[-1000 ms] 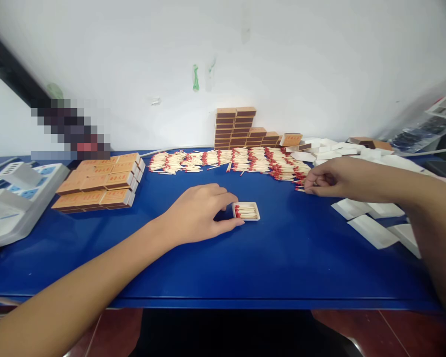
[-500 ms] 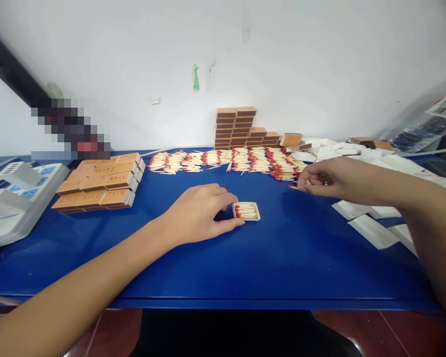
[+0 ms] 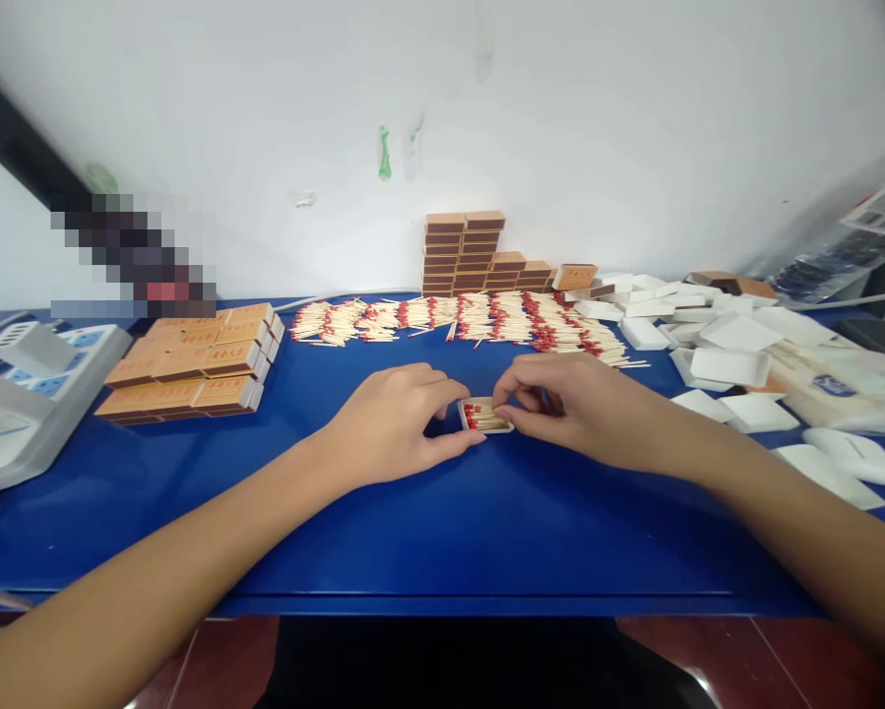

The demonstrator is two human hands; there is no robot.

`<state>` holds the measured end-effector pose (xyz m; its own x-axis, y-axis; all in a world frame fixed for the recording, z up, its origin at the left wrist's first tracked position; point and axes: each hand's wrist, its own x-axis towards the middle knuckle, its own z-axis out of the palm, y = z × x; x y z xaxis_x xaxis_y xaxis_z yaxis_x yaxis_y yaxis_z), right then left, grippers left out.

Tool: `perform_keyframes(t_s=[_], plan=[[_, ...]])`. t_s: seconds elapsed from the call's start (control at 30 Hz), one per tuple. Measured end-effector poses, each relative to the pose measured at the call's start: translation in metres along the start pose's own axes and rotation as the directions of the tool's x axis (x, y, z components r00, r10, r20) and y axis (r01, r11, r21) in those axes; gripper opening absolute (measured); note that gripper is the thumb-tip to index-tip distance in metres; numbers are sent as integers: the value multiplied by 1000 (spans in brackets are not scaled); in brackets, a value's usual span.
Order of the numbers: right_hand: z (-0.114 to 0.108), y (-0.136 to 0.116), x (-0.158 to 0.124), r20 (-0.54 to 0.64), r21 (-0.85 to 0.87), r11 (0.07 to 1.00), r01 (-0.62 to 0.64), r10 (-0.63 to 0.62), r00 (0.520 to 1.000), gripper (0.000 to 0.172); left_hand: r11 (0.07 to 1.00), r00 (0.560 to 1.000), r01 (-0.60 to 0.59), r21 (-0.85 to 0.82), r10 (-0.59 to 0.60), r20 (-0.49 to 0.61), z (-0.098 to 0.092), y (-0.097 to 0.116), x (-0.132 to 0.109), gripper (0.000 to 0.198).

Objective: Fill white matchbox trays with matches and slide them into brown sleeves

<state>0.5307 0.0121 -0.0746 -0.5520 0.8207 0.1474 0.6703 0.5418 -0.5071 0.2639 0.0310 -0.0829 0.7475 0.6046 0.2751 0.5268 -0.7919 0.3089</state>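
A small white matchbox tray [image 3: 484, 418] with red-tipped matches in it lies on the blue table [image 3: 442, 532]. My left hand [image 3: 394, 423] grips the tray's left side between thumb and fingers. From the right, my right hand [image 3: 560, 404] has its fingers pinched together over the tray, touching the matches inside. Behind both hands a long row of loose matches [image 3: 472, 320] is spread across the table.
Flat orange matchboxes [image 3: 191, 369] are stacked at the left, beside a grey machine [image 3: 21, 404]. More orange boxes [image 3: 478, 254] are piled against the wall. Several empty white trays [image 3: 729, 369] lie scattered at the right.
My right hand has come left from the match row, where it pinched up matches, to the tray. My left hand has stayed on the tray.
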Motion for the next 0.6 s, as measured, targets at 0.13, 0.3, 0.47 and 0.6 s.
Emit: perform_keyframes(t_s=[0.13, 0.3, 0.47, 0.6], plan=[[5, -2, -1, -23, 3, 1000, 14, -14, 1000, 15, 1000, 1000, -8, -4, 8, -1, 1, 1, 0, 30], [9, -6, 0, -29, 15, 999, 40, -39, 999, 20, 1000, 1000, -23, -10, 23, -8, 2, 0, 0, 30], [-19, 13, -7, -82, -90, 995, -34, 26, 996, 32, 1000, 1000, -17, -16, 17, -2, 1, -2, -1, 28], [-66, 57, -27, -35, -262, 903, -339, 342, 939, 44, 1000, 1000, -6, 1, 6, 6, -1, -3, -2, 29]])
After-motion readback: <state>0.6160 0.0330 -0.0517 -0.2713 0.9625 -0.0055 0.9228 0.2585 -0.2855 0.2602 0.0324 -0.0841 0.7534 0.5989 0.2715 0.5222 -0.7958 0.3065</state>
